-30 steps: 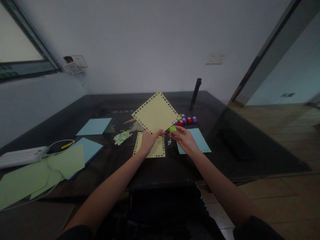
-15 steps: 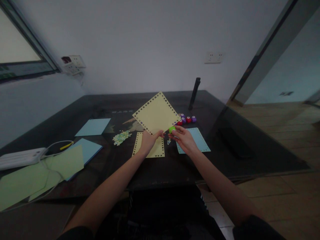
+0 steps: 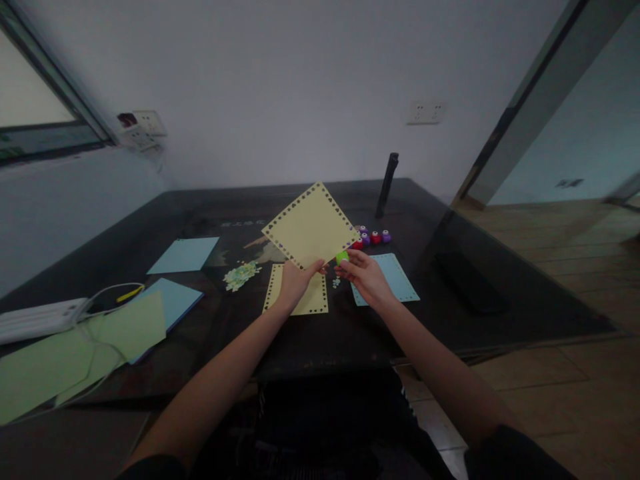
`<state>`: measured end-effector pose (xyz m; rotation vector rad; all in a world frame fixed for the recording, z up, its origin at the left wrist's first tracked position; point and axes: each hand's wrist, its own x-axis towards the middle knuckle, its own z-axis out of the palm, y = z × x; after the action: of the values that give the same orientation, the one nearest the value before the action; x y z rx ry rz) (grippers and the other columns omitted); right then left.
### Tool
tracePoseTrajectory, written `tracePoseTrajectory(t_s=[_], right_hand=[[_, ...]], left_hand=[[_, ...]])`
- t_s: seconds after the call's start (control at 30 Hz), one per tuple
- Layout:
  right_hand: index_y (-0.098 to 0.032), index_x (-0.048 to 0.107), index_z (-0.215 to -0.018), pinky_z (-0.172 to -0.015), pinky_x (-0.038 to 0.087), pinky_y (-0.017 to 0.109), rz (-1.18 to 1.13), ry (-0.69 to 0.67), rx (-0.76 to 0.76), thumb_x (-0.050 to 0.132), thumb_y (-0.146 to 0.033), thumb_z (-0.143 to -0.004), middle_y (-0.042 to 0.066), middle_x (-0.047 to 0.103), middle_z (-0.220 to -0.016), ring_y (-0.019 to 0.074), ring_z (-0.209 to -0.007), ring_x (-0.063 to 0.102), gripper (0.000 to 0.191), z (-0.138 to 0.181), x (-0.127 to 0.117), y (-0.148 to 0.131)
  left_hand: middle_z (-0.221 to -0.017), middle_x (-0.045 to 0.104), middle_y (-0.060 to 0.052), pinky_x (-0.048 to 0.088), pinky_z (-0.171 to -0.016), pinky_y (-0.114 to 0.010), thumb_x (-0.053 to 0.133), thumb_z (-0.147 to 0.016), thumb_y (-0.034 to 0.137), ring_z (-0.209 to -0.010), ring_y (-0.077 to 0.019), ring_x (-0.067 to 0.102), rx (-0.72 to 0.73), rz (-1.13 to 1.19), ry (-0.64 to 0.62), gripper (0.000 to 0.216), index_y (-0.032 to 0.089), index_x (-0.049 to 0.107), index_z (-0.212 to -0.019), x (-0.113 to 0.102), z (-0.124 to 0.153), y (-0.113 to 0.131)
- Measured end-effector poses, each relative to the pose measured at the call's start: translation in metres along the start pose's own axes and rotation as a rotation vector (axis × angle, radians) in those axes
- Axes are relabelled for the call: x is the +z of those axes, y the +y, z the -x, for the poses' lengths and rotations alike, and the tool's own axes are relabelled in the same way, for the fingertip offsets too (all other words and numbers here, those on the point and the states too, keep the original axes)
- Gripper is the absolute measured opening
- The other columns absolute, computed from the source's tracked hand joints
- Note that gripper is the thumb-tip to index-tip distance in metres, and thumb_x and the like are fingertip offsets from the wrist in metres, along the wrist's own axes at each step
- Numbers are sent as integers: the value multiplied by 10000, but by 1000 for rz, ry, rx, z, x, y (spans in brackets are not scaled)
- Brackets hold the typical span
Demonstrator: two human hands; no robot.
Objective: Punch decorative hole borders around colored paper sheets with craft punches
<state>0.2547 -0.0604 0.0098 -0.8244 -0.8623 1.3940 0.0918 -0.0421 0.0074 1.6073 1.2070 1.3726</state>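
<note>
Raised above the table, a yellow paper sheet (image 3: 311,227) with shapes punched along its edges is pinched at its lower corner by my left hand (image 3: 296,283). My right hand (image 3: 367,273) closes its fingers round a small green craft punch (image 3: 342,258) beside the sheet's lower right edge; whether the punch grips the paper I cannot tell. Beneath the left hand lies another yellow sheet (image 3: 313,303) with a punched border. A light blue sheet (image 3: 397,283), also punched at its edges, rests under and right of my right hand. Tiny paper cut-outs (image 3: 337,283) lie between the lower sheets.
Several red and purple punches (image 3: 375,238) stand behind my right hand. A pile of paper cut-outs (image 3: 241,275) lies left. Farther left are blue sheets (image 3: 185,255), green sheets (image 3: 120,330) and a white power bank (image 3: 40,320) with a cable. A black upright object (image 3: 387,187) stands at the back.
The whole view has shifted slightly. Both hands keep their holds on the yellow sheet and the green punch, with hardly any movement.
</note>
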Motion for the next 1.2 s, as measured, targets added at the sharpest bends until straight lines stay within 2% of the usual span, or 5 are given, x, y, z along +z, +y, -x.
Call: tracePoseTrajectory(t_s=[0.17,0.47,0.67,0.97,1.2], right_hand=[[-207,604,-847,-691,518,301,18,2,-6,818,-281,-528,-10,646,-771,133,-679,628,391,1,2,0],[-195,607,-778,-633,490,266,43,16,-7,817,-278,-517,-10,630,-773,126,-682,605,345,1,2,-1],[-182,624,-745,-655,467,280,85,7,-16,802,-278,-540,10,643,-782,126,-685,584,287,1,2,-1],[-195,609,-731,-590,414,266,114,30,-29,789,-288,-562,-1,620,-744,125,-667,569,264,-1,-2,4],[-185,601,-722,-563,401,246,101,30,-25,797,-287,-552,-14,605,-696,112,-635,561,279,0,-1,2]], left_hand=[[-673,714,-61,514,-781,-348,671,-701,306,-676,-206,663,23,-3,-1,178,167,680,-590,1,1,2],[-682,718,-62,516,-773,-337,661,-714,284,-707,-209,673,52,-10,-43,151,148,687,-655,2,2,1],[-681,712,-53,511,-767,-321,644,-718,293,-733,-204,668,55,-47,-97,229,176,641,-521,1,2,3],[-627,698,-26,501,-724,-298,631,-725,289,-664,-186,662,73,-128,-117,201,179,666,-560,-2,-1,-1],[-654,709,-35,498,-734,-293,633,-720,285,-670,-184,665,70,-134,-131,244,182,630,-498,-3,0,3]])
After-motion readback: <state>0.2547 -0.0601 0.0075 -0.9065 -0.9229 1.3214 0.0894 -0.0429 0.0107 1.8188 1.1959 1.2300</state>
